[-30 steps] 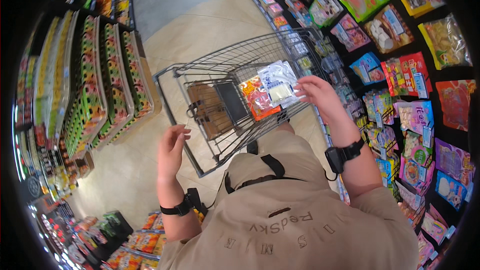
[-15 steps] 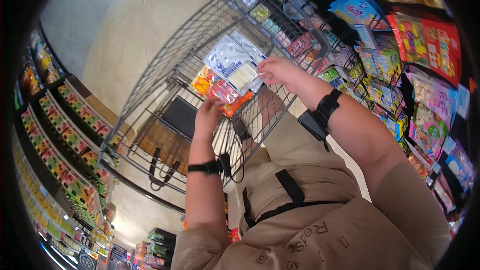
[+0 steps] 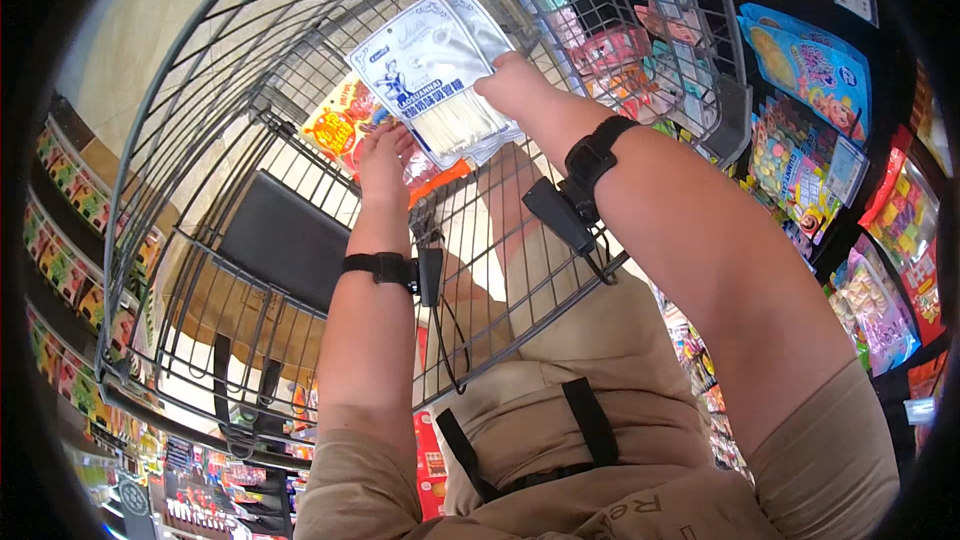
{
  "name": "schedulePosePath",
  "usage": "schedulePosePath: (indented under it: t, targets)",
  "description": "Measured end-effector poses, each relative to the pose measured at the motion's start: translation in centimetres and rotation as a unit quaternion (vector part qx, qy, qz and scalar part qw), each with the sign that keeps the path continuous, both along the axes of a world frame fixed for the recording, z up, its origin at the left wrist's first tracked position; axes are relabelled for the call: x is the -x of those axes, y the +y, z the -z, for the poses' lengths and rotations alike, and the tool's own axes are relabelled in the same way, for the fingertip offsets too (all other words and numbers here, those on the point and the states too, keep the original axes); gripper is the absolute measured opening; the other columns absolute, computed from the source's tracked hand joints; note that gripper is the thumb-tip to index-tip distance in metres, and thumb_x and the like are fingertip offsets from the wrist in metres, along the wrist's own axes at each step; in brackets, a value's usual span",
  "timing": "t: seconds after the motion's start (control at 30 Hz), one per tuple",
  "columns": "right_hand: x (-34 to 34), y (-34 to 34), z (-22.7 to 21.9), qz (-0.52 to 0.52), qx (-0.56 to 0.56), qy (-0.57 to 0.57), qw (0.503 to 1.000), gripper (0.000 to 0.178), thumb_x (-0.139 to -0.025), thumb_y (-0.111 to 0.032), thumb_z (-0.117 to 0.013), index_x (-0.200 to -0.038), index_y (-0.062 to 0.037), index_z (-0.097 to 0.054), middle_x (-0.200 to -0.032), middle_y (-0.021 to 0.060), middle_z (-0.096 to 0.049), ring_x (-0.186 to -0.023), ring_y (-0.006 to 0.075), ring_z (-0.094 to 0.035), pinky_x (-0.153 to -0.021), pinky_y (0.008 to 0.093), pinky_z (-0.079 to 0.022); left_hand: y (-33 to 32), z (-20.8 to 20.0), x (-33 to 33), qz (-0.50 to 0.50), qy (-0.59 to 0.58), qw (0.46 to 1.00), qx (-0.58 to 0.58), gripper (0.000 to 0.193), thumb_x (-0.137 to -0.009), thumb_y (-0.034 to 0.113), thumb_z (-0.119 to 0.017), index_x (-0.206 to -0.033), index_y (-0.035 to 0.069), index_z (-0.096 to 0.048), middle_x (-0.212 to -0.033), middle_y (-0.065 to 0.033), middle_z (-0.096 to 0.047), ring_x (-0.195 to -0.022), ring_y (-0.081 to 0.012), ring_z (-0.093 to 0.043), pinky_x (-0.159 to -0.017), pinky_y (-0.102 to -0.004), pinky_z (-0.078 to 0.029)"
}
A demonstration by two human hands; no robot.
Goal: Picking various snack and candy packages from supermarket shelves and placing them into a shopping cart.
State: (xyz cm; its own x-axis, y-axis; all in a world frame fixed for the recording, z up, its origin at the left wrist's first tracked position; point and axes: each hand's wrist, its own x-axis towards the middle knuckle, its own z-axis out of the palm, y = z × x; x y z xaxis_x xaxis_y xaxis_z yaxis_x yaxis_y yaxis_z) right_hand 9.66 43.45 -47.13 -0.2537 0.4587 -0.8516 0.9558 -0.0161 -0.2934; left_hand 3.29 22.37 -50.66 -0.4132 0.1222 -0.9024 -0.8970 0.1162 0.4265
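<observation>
My right hand [image 3: 512, 88] grips a clear-and-white food packet [image 3: 432, 68] with pale strips inside, held over the wire shopping cart [image 3: 200, 140]. My left hand [image 3: 385, 155] reaches into the cart and holds an orange and yellow snack bag [image 3: 340, 125] lying just under the white packet. Both wrists wear black straps with small devices.
A black flap and brown panel [image 3: 285, 235] lie in the cart's near section. Shelves of colourful snack bags [image 3: 810, 70] line the right side. More stocked shelves [image 3: 70, 250] run along the left. A beige aisle floor [image 3: 170, 0] stretches ahead.
Both hands have moved further forward over the cart with the packets. The view has tilted lower and closer, and my left hand now rests on the orange bag inside the cart.
</observation>
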Motion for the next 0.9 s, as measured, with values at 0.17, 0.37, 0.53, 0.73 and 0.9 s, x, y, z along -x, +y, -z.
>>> schedulePosePath:
  t: [0.17,0.37,0.53,0.73,0.9]
  targets:
    - [-1.9,-0.1,-0.5,-0.120,0.011,0.035,0.992,0.042,-0.079,-0.023,-0.071,-0.110,0.0053,-0.067,-0.098,0.0203,-0.070,-0.093,0.0306,-0.067,-0.082,0.0374,-0.051,-0.7,-0.3,-0.3,0.037,-0.080,0.995,0.035,0.024,-0.093,0.022,-0.057,-0.107,0.003,-0.062,-0.094,-0.0045,-0.063,-0.083,-0.0144,-0.057,-0.074,-0.0285,-0.048]
    - [-2.1,1.0,-6.6,0.006,0.186,0.049,0.981,0.036,-0.086,-0.026,-0.071,-0.111,0.0003,-0.067,-0.098,0.0106,-0.069,-0.089,0.0181,-0.067,-0.074,0.0328,-0.052,-2.4,-3.8,0.5,0.130,-0.038,0.990,-0.033,0.026,-0.096,0.024,-0.054,-0.111,0.004,-0.060,-0.098,-0.0040,-0.064,-0.085,-0.0142,-0.059,-0.072,-0.0275,-0.048]
    - [-1.7,-0.8,-14.2,0.137,0.279,0.110,0.944,0.029,-0.091,-0.017,-0.067,-0.112,0.0023,-0.064,-0.101,0.0095,-0.068,-0.088,0.0203,-0.068,-0.070,0.0363,-0.057,-2.8,-14.0,2.0,0.143,-0.010,0.983,-0.114,0.031,-0.096,0.016,-0.054,-0.124,0.002,-0.054,-0.114,-0.0062,-0.065,-0.099,-0.0135,-0.062,-0.077,-0.0281,-0.049]
    - [-3.5,-5.1,-22.4,0.118,0.299,0.191,0.927,0.032,-0.093,-0.025,-0.066,-0.117,-0.0042,-0.063,-0.108,0.0038,-0.067,-0.095,0.0151,-0.062,-0.083,0.0323,-0.049,-7.0,-27.0,3.1,0.176,0.150,0.967,-0.105,0.020,-0.093,0.008,-0.063,-0.109,0.000,-0.053,-0.102,-0.0057,-0.067,-0.091,-0.0106,-0.061,-0.079,-0.0244,-0.047]
    - [-5.8,-9.0,-31.2,0.134,0.328,0.301,0.885,0.029,-0.094,-0.020,-0.065,-0.116,-0.0016,-0.064,-0.108,0.0052,-0.067,-0.090,0.0126,-0.062,-0.082,0.0289,-0.049,-10.3,-37.5,3.0,0.229,0.257,0.929,-0.136,0.020,-0.092,0.003,-0.064,-0.109,0.002,-0.053,-0.104,-0.0059,-0.067,-0.095,-0.0100,-0.061,-0.085,-0.0239,-0.046]
